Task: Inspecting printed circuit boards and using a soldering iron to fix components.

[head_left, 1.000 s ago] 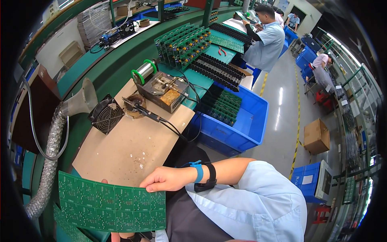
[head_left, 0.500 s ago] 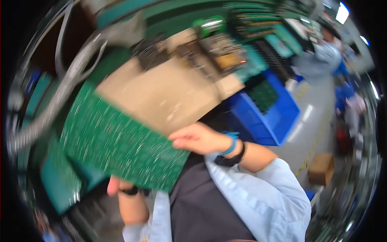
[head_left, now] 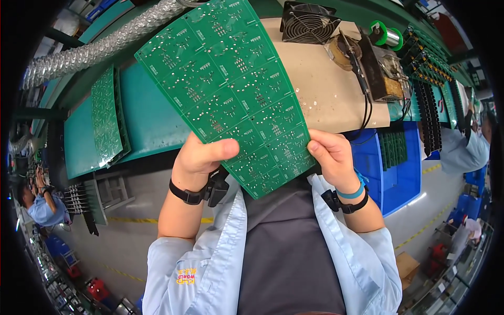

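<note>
A large green circuit board panel (head_left: pixel 231 86), divided into several repeated sections, is held up tilted in front of me. Solder points dot the side facing me. My left hand (head_left: pixel 202 155) grips its lower left edge, thumb on the face and the other fingers hidden behind. At the lower right edge, my right hand (head_left: pixel 332 155) pinches the panel between thumb and fingers. Behind the panel lies brown board or paper (head_left: pixel 325 79) on the bench, with small bits scattered on it.
A fan (head_left: pixel 310 23), solder spool (head_left: pixel 386 35) and soldering iron (head_left: pixel 358 71) stand at the back right, beside a metal soldering unit (head_left: pixel 387 73). Another stack of boards (head_left: pixel 107 118) rests on the green mat (head_left: pixel 152 113). A blue bin (head_left: pixel 370 168) holds boards. Co-workers sit at both sides.
The view has swung right to left and sharpened. The panel has turned from lying sideways to standing more upright, and my left hand's thumb now lies over its face.
</note>
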The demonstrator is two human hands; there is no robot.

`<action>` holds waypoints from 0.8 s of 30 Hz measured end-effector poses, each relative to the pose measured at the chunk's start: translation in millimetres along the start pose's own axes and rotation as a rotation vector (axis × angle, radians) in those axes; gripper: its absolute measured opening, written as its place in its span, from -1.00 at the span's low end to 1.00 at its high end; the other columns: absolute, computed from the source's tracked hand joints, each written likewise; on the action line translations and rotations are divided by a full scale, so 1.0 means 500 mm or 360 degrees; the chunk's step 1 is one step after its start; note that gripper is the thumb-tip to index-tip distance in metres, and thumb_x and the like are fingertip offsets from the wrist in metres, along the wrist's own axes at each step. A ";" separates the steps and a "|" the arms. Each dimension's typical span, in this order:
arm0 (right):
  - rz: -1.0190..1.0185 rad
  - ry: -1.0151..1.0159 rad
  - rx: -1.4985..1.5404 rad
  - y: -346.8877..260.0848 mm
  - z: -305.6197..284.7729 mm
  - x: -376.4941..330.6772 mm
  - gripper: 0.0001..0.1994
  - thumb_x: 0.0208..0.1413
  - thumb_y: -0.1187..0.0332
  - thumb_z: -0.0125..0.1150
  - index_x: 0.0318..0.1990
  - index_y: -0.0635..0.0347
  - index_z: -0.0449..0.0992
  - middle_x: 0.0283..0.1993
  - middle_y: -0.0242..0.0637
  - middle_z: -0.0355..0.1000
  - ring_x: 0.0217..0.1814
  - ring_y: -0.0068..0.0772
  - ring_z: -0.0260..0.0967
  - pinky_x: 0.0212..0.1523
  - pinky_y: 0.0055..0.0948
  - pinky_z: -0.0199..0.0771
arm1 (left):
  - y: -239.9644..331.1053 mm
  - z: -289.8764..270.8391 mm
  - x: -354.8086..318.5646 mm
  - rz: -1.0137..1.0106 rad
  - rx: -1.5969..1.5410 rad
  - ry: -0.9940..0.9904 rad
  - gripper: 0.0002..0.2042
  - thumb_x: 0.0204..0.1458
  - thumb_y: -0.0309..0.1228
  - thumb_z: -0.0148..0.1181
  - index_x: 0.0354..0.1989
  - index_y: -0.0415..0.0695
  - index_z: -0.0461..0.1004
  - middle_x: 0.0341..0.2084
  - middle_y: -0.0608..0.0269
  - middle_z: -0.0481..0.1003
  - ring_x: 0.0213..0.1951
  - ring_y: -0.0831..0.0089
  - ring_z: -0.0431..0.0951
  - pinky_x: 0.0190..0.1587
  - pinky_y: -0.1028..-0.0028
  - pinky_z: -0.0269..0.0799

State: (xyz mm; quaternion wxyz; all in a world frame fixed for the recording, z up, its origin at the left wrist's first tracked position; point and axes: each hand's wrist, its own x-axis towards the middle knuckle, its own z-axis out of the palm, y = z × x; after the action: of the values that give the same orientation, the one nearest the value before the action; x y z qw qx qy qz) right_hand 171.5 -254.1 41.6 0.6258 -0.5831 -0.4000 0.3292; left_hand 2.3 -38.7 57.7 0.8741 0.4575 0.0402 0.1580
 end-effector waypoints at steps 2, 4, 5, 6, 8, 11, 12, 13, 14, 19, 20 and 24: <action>-0.0007 0.0002 -0.0019 0.004 0.000 -0.002 -0.73 0.29 0.51 0.03 0.05 0.49 0.50 -0.15 -0.22 0.59 -0.14 -0.54 0.50 -0.09 -0.59 0.45 | 0.010 0.015 0.002 -0.0030 0.0021 0.0043 -0.35 -0.07 -0.36 0.40 0.23 -0.27 0.31 0.09 0.08 0.45 0.09 0.26 0.48 0.11 0.27 0.42; -0.0032 0.0004 -0.0060 0.006 -0.003 -0.004 -0.73 0.29 0.51 0.03 0.05 0.48 0.49 -0.14 -0.22 0.59 -0.14 -0.54 0.50 -0.08 -0.59 0.45 | 0.015 0.024 0.003 -0.0081 0.0066 0.0125 -0.39 -0.05 -0.43 0.36 0.22 -0.27 0.32 0.06 0.07 0.47 0.08 0.26 0.49 0.11 0.28 0.42; -0.0031 0.0002 -0.0062 0.005 -0.004 -0.003 -0.73 0.29 0.51 0.03 0.05 0.48 0.49 -0.14 -0.22 0.59 -0.14 -0.54 0.50 -0.08 -0.59 0.45 | 0.014 0.025 0.003 -0.0079 0.0064 0.0127 -0.39 -0.05 -0.43 0.36 0.22 -0.27 0.32 0.06 0.07 0.47 0.08 0.26 0.49 0.11 0.28 0.42; -0.0041 -0.0006 -0.0062 0.003 -0.003 -0.002 -0.73 0.29 0.51 0.03 0.05 0.48 0.49 -0.14 -0.22 0.59 -0.14 -0.54 0.50 -0.08 -0.59 0.45 | 0.014 0.025 0.002 -0.0085 0.0058 0.0161 -0.41 -0.04 -0.45 0.35 0.21 -0.27 0.33 0.05 0.07 0.48 0.07 0.26 0.49 0.10 0.28 0.43; -0.0057 -0.0020 -0.0061 0.001 -0.001 -0.003 -0.73 0.29 0.51 0.03 0.06 0.48 0.49 -0.14 -0.23 0.59 -0.14 -0.55 0.50 -0.08 -0.59 0.45 | 0.012 0.025 0.000 -0.0099 0.0046 0.0231 -0.45 -0.03 -0.50 0.33 0.19 -0.27 0.34 0.03 0.08 0.49 0.06 0.27 0.50 0.09 0.29 0.43; -0.0066 -0.0014 -0.0056 0.001 -0.007 0.007 -0.73 0.29 0.52 0.03 0.06 0.48 0.49 -0.14 -0.23 0.59 -0.14 -0.56 0.49 -0.08 -0.59 0.45 | 0.020 0.044 0.012 -0.0090 0.0012 0.0302 -0.47 -0.02 -0.53 0.32 0.18 -0.27 0.35 0.01 0.09 0.50 0.04 0.29 0.51 0.07 0.30 0.44; -0.0068 -0.0010 -0.0049 0.002 -0.008 0.010 -0.73 0.29 0.52 0.03 0.06 0.48 0.49 -0.13 -0.24 0.59 -0.14 -0.56 0.49 -0.08 -0.59 0.45 | 0.020 0.049 0.014 -0.0090 -0.0003 0.0339 -0.48 -0.02 -0.54 0.31 0.17 -0.27 0.36 0.00 0.10 0.51 0.03 0.29 0.52 0.06 0.31 0.44; -0.0066 0.0006 -0.0061 0.004 -0.011 0.011 -0.73 0.29 0.52 0.03 0.06 0.48 0.49 -0.13 -0.24 0.59 -0.14 -0.56 0.49 -0.08 -0.59 0.45 | 0.016 0.052 0.015 -0.0096 -0.0012 0.0323 -0.48 -0.02 -0.54 0.31 0.17 -0.27 0.36 0.00 0.10 0.51 0.03 0.29 0.52 0.06 0.31 0.44; -0.0037 0.0035 0.0003 0.008 -0.015 0.011 -0.74 0.28 0.52 0.05 0.06 0.47 0.50 -0.15 -0.24 0.59 -0.15 -0.56 0.49 -0.09 -0.59 0.45 | 0.013 0.053 0.016 -0.0090 0.0050 0.0391 -0.50 -0.01 -0.52 0.30 0.16 -0.27 0.37 -0.01 0.11 0.51 0.01 0.31 0.52 0.04 0.32 0.45; 0.0060 0.0109 -0.0225 0.003 -0.021 0.000 -0.77 0.21 0.46 0.22 -0.01 0.34 0.56 -0.27 -0.23 0.60 -0.24 -0.60 0.49 -0.24 -0.54 0.50 | 0.018 0.057 -0.034 0.0005 0.0615 0.0686 -0.72 0.00 -0.49 0.18 -0.09 -0.29 0.51 -0.10 0.10 0.53 -0.08 0.40 0.52 0.01 0.38 0.43; -0.0058 0.0113 -0.0202 0.028 -0.019 0.002 -0.77 0.22 0.43 0.22 -0.01 0.32 0.57 -0.27 -0.20 0.61 -0.25 -0.58 0.50 -0.24 -0.51 0.51 | 0.009 0.025 -0.056 0.0029 0.0326 0.0658 -0.64 0.05 -0.50 0.15 0.04 -0.37 0.43 -0.02 0.00 0.48 -0.12 0.29 0.55 -0.07 0.40 0.49; -0.0153 0.0035 -0.0129 0.010 -0.011 0.017 -0.74 0.25 0.38 0.19 0.02 0.34 0.54 -0.23 -0.17 0.61 -0.21 -0.51 0.53 -0.17 -0.48 0.51 | 0.012 0.023 -0.030 0.0031 0.0248 0.0476 -0.51 0.03 -0.50 0.11 0.16 -0.44 0.32 0.04 -0.04 0.45 0.06 0.18 0.46 0.12 0.23 0.38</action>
State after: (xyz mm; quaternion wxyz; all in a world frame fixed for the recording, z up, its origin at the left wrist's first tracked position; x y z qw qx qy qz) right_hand 180.5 -248.6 37.6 0.6213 -0.5915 -0.4336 0.2759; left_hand -10.8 -49.4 68.2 0.8187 0.4957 0.1777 0.2292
